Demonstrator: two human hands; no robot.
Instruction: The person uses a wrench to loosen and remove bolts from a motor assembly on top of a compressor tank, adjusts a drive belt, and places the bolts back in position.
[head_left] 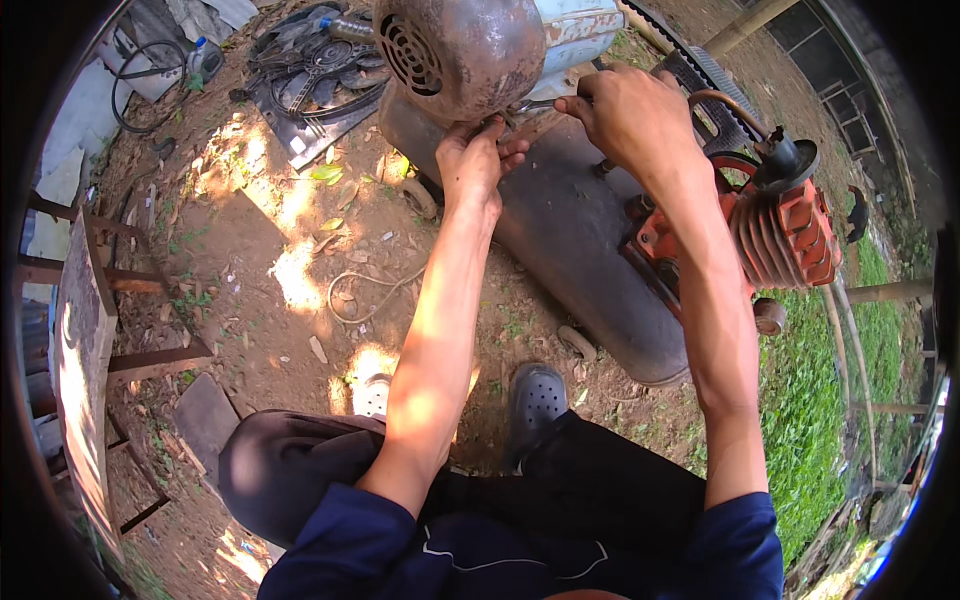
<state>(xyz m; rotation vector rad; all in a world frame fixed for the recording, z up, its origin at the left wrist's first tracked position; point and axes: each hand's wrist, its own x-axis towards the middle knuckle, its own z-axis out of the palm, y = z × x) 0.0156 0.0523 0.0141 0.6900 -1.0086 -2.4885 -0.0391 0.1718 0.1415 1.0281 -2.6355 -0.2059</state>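
Work at the base of the rusty, rounded electric motor (465,55) looks mid-way; motor and finned red compressor pump (780,235) sit on the smooth, dark cylindrical tank (590,240). Fastening state can't be told. Right hand (640,120): fingers pinched on shiny metal wrench (541,104), at motor's underside. Left hand (470,168): fingers curled just below motor, grip unclear.

Sunlit patches (297,280) fleck the dirt ground (250,345) left of the left hand (468,168); green grass (805,410) lies below and right of the right hand (642,118).
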